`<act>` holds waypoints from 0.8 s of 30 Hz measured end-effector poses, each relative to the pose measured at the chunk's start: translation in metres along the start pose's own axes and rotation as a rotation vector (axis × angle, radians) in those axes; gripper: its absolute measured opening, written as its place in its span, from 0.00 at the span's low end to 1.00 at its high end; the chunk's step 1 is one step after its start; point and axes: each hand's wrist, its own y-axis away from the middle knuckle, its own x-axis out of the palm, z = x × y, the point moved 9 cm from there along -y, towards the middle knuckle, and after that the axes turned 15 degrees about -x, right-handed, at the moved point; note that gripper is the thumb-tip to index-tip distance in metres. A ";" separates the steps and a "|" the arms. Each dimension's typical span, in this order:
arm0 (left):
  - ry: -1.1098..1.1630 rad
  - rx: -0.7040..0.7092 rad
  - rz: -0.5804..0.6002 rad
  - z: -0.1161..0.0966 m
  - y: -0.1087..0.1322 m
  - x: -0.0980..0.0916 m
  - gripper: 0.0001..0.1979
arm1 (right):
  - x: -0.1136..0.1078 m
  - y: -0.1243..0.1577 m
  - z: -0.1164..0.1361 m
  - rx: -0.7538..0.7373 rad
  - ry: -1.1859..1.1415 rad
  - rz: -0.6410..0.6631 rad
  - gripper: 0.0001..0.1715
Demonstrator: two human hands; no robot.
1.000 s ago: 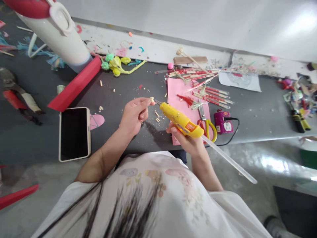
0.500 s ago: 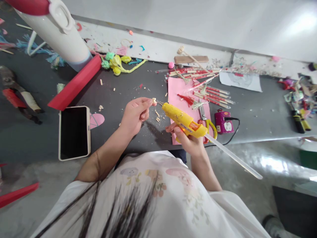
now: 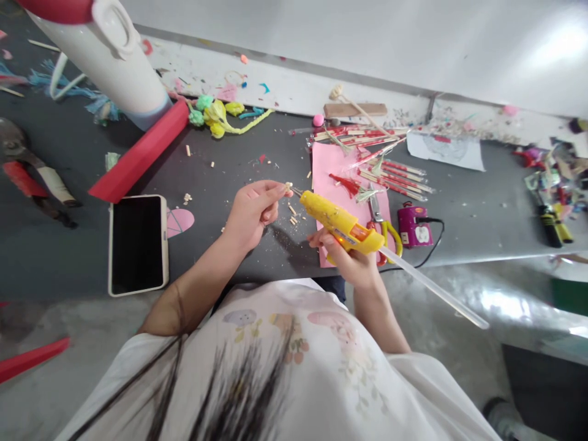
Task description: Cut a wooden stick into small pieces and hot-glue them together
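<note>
My left hand [image 3: 254,211] pinches a small pale wooden piece [image 3: 288,188] between thumb and fingertips. My right hand [image 3: 346,254] is wrapped round the handle of a yellow hot glue gun [image 3: 342,222], which points left. Its metal nozzle meets or nearly meets the pale piece; I cannot tell whether they touch. A long clear glue stick [image 3: 434,288] juts from the back of the gun. Below the nozzle, short cut wooden bits [image 3: 293,214] and crumbs lie on the dark table. Pink paper [image 3: 324,177] lies partly under the gun.
Yellow-handled scissors [image 3: 377,214] and red-and-cream wrapped sticks [image 3: 395,174] lie on the right, near a purple power adapter [image 3: 414,226] with a cord. To the left are a phone [image 3: 138,245], a red triangular bar [image 3: 142,150], a white bottle [image 3: 119,67] and pliers [image 3: 34,168].
Both hands keep almost the same pose, the nozzle staying at the pale piece. The whole view has shifted very slightly.
</note>
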 end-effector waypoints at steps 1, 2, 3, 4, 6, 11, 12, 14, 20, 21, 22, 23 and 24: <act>0.002 0.002 0.004 0.000 0.000 0.000 0.08 | 0.000 0.000 0.000 0.001 0.001 -0.001 0.15; 0.003 0.004 0.006 0.000 0.000 0.000 0.08 | 0.000 0.000 -0.001 0.001 0.003 -0.004 0.15; 0.004 0.006 0.007 0.000 0.000 0.001 0.08 | 0.000 0.000 -0.001 0.003 0.005 -0.005 0.15; 0.005 0.007 0.007 -0.001 0.000 0.001 0.08 | 0.000 0.000 -0.002 0.006 0.006 -0.004 0.15; 0.007 0.010 0.006 -0.001 0.001 0.000 0.08 | 0.000 0.001 -0.004 0.013 0.008 -0.004 0.16; 0.009 0.009 0.003 -0.001 0.001 0.000 0.07 | 0.001 0.002 -0.007 0.012 0.004 -0.001 0.16; 0.005 0.008 0.002 -0.001 0.001 0.000 0.07 | 0.001 0.002 -0.007 0.012 0.002 0.000 0.17; -0.005 0.007 -0.001 -0.001 0.001 0.000 0.06 | 0.001 0.002 -0.007 0.018 0.003 -0.004 0.17; 0.003 0.000 0.004 -0.001 0.000 0.000 0.07 | 0.001 0.003 -0.007 0.029 -0.022 -0.012 0.17; 0.010 -0.003 0.011 0.000 0.000 0.000 0.08 | 0.001 0.003 -0.007 0.028 -0.032 -0.013 0.16; 0.019 -0.007 0.019 0.000 0.000 0.001 0.07 | 0.001 0.003 -0.007 0.025 -0.043 -0.014 0.16; 0.027 -0.012 0.026 0.000 0.000 0.001 0.07 | 0.001 0.003 -0.007 0.023 -0.050 -0.017 0.16; 0.034 -0.017 0.029 0.000 0.000 0.001 0.07 | 0.001 0.003 -0.006 0.022 -0.056 -0.018 0.16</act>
